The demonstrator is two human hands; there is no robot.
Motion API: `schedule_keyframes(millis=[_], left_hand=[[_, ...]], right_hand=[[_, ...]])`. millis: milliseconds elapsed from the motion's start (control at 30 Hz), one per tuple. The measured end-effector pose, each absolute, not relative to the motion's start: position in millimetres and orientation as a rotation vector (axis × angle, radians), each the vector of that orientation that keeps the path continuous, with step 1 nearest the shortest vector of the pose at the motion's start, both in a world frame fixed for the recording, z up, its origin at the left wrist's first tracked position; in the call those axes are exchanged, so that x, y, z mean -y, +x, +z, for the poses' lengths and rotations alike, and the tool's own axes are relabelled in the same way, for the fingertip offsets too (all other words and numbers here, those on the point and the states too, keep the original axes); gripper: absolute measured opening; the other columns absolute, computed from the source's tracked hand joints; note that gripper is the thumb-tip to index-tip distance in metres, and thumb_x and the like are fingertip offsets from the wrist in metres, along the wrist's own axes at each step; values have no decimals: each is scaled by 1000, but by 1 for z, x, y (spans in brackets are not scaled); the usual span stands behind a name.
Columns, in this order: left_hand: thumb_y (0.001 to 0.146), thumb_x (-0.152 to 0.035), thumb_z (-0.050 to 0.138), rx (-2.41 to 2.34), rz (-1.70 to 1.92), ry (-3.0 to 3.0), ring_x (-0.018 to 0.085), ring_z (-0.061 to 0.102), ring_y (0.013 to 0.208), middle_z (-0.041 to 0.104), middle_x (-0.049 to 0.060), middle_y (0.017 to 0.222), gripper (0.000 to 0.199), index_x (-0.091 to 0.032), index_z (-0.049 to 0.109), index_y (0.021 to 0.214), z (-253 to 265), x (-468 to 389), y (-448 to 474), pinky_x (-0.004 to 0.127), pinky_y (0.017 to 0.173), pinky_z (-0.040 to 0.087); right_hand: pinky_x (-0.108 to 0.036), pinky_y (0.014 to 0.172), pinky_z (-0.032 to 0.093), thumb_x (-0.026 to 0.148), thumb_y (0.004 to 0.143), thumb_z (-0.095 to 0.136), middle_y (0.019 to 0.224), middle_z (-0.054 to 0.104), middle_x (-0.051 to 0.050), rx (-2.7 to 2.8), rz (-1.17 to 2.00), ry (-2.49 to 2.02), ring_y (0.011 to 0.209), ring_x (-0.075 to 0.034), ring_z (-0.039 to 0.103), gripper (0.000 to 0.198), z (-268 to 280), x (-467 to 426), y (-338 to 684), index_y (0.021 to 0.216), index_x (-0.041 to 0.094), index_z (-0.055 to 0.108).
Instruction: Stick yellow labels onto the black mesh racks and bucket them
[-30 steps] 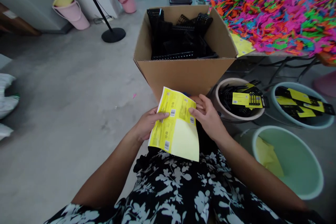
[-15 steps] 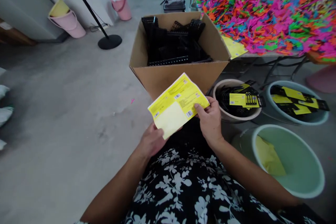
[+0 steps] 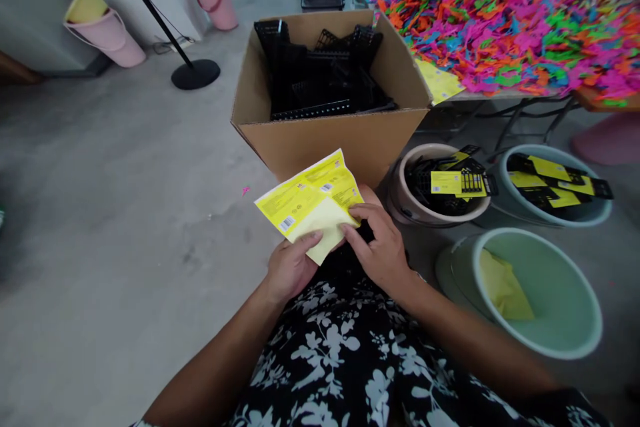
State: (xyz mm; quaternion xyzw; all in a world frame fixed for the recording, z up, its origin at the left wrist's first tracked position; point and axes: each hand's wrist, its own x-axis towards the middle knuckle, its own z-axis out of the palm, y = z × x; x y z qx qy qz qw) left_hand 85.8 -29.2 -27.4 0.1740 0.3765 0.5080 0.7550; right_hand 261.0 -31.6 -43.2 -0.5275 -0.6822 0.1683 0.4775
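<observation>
A yellow printed label sheet (image 3: 300, 203) with barcodes and a paler blank patch is held over my lap. My left hand (image 3: 294, 265) grips its lower left edge, thumb on top and fingers underneath. At the lower right corner, my right hand (image 3: 377, 240) pinches the sheet between thumb and fingers, and that side bends. Just beyond the sheet stands an open cardboard box (image 3: 325, 137) with black plastic mesh pieces (image 3: 330, 80) inside.
To the right stand a pale bucket (image 3: 400, 193) and a blue bucket (image 3: 603, 210) holding black pieces with yellow labels. A green bucket (image 3: 565, 293) contains yellow paper (image 3: 505, 287). A table behind bears a heap of colourful plastic pieces (image 3: 500, 20). A black stand base (image 3: 195, 73) is at left.
The sheet has shifted left and its right side now bends. My right hand has moved left and down along it, and the left thumb lies further over the paper. The view has shifted slightly.
</observation>
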Motion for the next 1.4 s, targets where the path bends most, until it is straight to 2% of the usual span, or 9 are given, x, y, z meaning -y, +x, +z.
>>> schedule_keyframes(millis=[233,433,633,833,1000,1133,1233,1300,1400], left_hand=[[81,-16,79,-823,1066,350,39,65,131,74,13,135,74,-23,57,150,-24,31,83,59,114,53],[82,-21,81,-826,1076,357,38,65,131,76,13,131,67,-20,61,146,-21,33,85,56,117,51],[81,-20,82,-854,1092,372,39,65,131,74,14,134,69,-21,60,147,-22,36,90,58,114,54],[74,-16,84,-856,1068,377,40,66,130,75,13,133,79,-22,59,148,-21,38,87,59,114,53],[69,-16,83,-900,1029,368,40,69,125,78,12,126,78,-22,63,144,-22,38,80,58,112,54],[62,-10,80,-1011,1137,373,37,74,115,82,8,112,68,-22,72,129,-26,29,63,52,107,57],[58,-9,79,-1071,1255,447,30,76,99,81,3,91,46,-23,77,102,-30,17,40,47,100,60],[59,-16,81,-1104,1364,501,24,74,80,73,0,71,23,-22,73,79,-30,9,17,42,91,63],[68,-32,82,-1092,1506,541,12,56,52,53,-5,51,21,-22,63,69,-26,1,-32,32,73,61]], right_hand=[[-48,103,55,19,103,61,106,77,-6,1700,360,-1237,103,-24,72,12,-46,27,273,106,25,71],[-47,99,57,31,96,74,113,77,-9,1722,351,-1228,109,-27,71,23,-46,32,270,117,24,68],[-48,102,54,23,100,66,103,79,-7,1748,346,-1231,99,-24,73,7,-46,33,266,104,24,72],[-34,84,58,28,101,63,99,79,-3,1469,748,-1286,91,-20,73,14,-37,32,270,101,23,76],[-33,82,56,37,96,70,95,79,-2,1318,960,-1338,87,-20,70,18,-44,23,282,95,22,80],[-27,64,52,45,85,81,81,72,-1,1065,1185,-1350,70,-15,61,24,-48,13,300,88,21,80],[-23,49,41,46,79,87,62,54,4,852,1336,-1291,54,-10,43,29,-41,9,316,83,20,76],[-21,43,35,46,77,89,56,41,8,776,1423,-1242,49,-8,34,31,-33,10,326,78,20,71],[-21,39,33,46,80,87,52,34,10,797,1471,-1206,45,-7,29,33,-26,19,340,77,21,66]])
